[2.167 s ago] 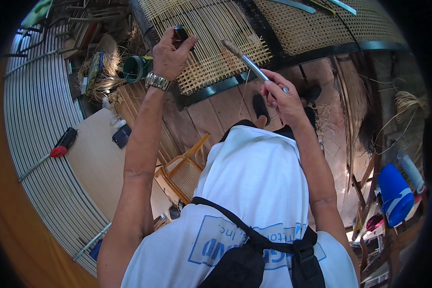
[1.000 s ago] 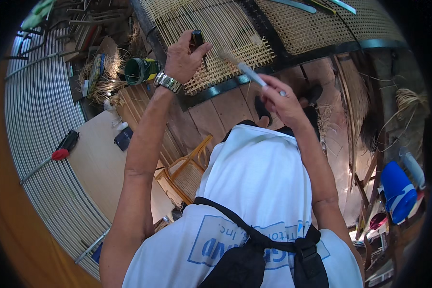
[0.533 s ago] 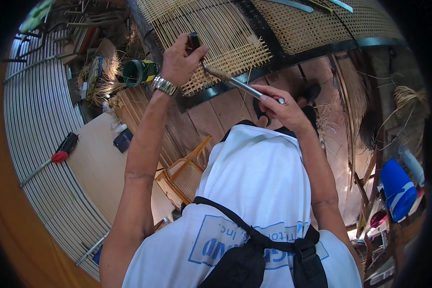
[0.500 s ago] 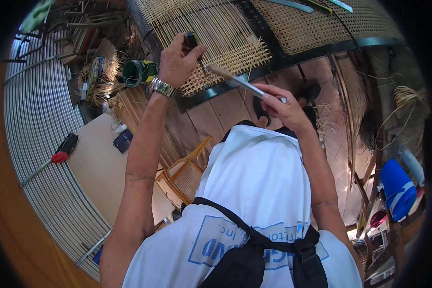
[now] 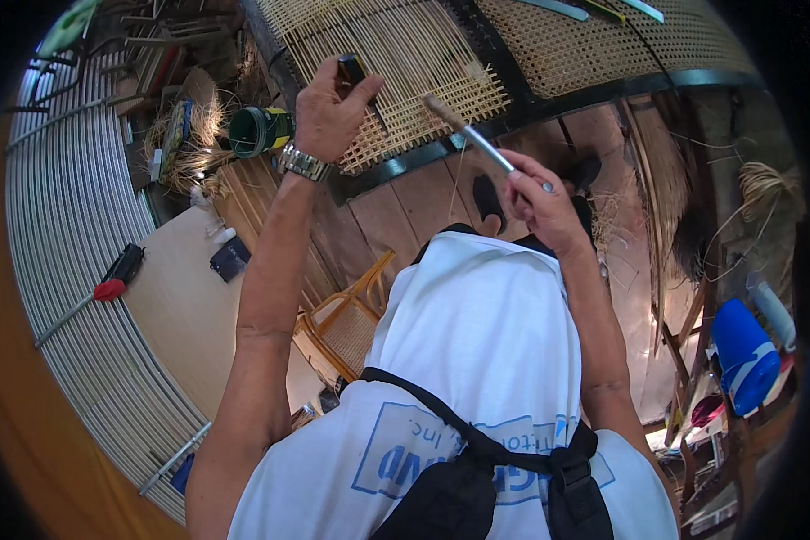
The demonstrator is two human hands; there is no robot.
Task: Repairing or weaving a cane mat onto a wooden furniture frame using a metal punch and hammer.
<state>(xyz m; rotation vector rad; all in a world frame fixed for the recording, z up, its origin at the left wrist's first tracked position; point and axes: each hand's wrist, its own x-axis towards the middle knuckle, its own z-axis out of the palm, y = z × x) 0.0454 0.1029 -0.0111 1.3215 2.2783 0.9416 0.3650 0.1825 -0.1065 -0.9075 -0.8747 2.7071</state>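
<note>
Plainly, pale cane weave (image 5: 475,95) fills a glossy dark frame (image 5: 412,162). Above it, the left hand (image 5: 333,110) grips a stubby black-handled tool (image 5: 353,67) whose thin shank points toward the near edge. The right hand (image 5: 540,203) clasps a silvery, round-shafted tool (image 5: 484,147) (its far end rough and brown), slanting up-left over that edge.
</note>
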